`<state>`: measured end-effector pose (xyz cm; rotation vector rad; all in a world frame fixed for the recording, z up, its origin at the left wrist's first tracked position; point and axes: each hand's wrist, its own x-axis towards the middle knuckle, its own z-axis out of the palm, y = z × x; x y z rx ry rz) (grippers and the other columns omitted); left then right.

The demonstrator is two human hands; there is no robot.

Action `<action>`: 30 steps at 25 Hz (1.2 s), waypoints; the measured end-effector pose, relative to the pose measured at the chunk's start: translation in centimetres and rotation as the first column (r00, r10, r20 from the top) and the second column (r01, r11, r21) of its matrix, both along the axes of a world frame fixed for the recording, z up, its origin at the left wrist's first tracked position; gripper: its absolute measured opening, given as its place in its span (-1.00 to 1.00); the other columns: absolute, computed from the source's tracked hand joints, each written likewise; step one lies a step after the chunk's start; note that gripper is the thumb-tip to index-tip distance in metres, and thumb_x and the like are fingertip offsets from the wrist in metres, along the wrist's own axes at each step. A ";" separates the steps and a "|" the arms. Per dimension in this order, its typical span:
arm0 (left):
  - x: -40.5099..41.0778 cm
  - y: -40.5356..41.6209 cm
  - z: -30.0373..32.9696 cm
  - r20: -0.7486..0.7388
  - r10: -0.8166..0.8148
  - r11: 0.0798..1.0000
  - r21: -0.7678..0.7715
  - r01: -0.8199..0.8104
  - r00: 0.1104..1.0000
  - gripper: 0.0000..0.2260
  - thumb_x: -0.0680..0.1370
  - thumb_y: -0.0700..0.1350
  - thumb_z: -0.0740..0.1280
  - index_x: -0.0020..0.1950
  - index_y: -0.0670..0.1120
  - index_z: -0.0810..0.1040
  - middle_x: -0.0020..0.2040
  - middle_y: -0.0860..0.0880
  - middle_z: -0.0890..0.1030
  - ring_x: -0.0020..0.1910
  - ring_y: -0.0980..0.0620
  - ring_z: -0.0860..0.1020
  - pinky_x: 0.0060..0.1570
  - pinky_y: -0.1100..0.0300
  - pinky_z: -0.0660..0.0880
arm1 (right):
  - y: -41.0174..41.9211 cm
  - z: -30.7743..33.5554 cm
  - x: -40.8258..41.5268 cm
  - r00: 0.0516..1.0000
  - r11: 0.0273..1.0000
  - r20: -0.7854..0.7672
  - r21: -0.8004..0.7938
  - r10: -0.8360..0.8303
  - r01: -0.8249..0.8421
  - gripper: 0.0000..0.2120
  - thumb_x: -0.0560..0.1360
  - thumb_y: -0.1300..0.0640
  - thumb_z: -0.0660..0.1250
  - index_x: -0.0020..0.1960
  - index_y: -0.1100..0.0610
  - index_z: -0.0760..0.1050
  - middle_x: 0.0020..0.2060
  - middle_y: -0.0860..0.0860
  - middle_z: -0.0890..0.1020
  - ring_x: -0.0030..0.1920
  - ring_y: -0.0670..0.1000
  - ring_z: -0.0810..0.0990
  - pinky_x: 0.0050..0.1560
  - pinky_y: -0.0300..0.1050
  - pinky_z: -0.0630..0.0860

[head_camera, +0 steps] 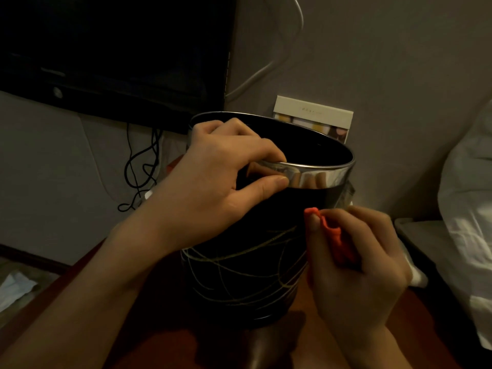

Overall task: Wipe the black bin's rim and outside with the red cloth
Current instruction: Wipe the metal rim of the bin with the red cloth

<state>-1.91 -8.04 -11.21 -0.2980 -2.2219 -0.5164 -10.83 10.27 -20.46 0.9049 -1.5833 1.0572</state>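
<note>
The black bin [247, 275] stands upright on a reddish-brown table, with thin pale lines across its side and a shiny silver band [319, 177] around its rim. My left hand [218, 182] grips the near left part of the rim, fingers curled over the edge and thumb on the outside. My right hand [356, 262] holds the bunched red cloth [335, 235] against the bin's right outer wall, just below the silver band. Most of the cloth is hidden inside my fingers.
The wooden table [165, 339] carries the bin. A dark screen [114, 49] hangs at the upper left with black cables [141, 166] below it. A pale card [314, 115] leans on the wall behind the bin. White bedding [468, 187] lies at the right.
</note>
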 end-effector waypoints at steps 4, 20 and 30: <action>0.0 0.0 -0.1 -0.007 -0.002 1.000 0.009 0.003 1.000 -0.85 0.47 0.15 0.27 0.02 0.22 0.49 -0.06 0.25 0.48 0.09 0.40 0.32 0.19 0.39 0.12 | -1.0 -1.5 0.8 1.000 0.997 -0.026 0.073 -0.015 0.016 -0.76 0.55 0.06 0.45 -0.03 0.25 0.73 -0.07 0.11 0.64 -0.09 -0.13 0.56 0.03 -0.45 0.42; 0.0 -0.1 0.0 -0.017 0.002 1.000 0.006 -0.002 1.000 -0.81 0.47 0.15 0.26 0.03 0.17 0.54 -0.06 0.22 0.50 0.07 0.31 0.38 0.19 0.32 0.14 | -1.1 0.0 2.1 1.000 0.995 -0.010 0.091 -0.026 0.027 -0.78 0.54 0.05 0.45 0.01 0.19 0.74 -0.03 -0.02 0.56 -0.08 -0.18 0.51 0.06 -0.50 0.39; 0.3 -1.2 0.2 0.038 -0.018 1.000 0.019 0.017 0.999 -0.82 0.47 0.16 0.28 0.05 0.23 0.49 -0.01 0.22 0.50 0.12 0.23 0.42 0.23 0.21 0.24 | -0.1 1.7 1.1 0.994 0.998 0.105 -0.066 0.028 -0.022 -0.86 0.56 0.06 0.44 0.07 0.09 0.60 -0.03 0.04 0.56 -0.07 -0.10 0.54 0.03 -0.45 0.42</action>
